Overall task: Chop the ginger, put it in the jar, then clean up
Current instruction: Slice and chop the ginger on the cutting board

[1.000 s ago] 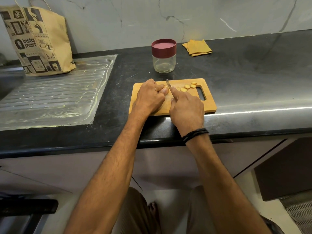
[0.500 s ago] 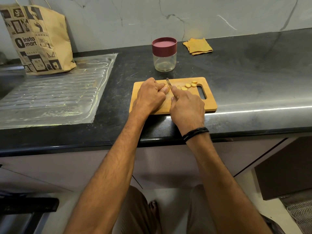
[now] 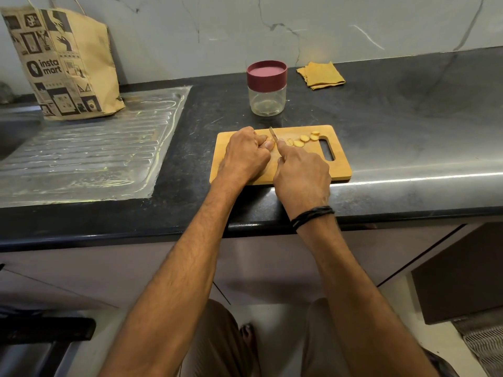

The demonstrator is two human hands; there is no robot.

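A wooden cutting board lies near the front edge of a black stone countertop, its handle slot at the 3 o'clock end. Both hands work over the board's middle.

The left hand covers the board's 9 o'clock half, knuckles up, fingers curled down and pinching the ginger piece. Only a sliver of it shows at the fingertips; the rest is hidden under the hand.

The right hand sits at 4 o'clock from the left, closed around the handle of a knife, forefinger stretched along the top. The handle is buried in the fist. The narrow blade points toward 11 o'clock and stands just beside the left fingertips, against the ginger. A black braided wristband circles the right wrist.

Ginger slices, pale yellow rounds, lie in a loose row on the board at 2 o'clock from the blade, running toward the handle slot.

At 12 o'clock from the board, well apart from it, stands a clear glass jar with its maroon lid on. At 2 o'clock from the jar a folded yellow cloth lies by the marble wall.

At 9 o'clock from the board runs a ribbed steel drainboard, with a printed Instamart paper bag upright at its far edge.
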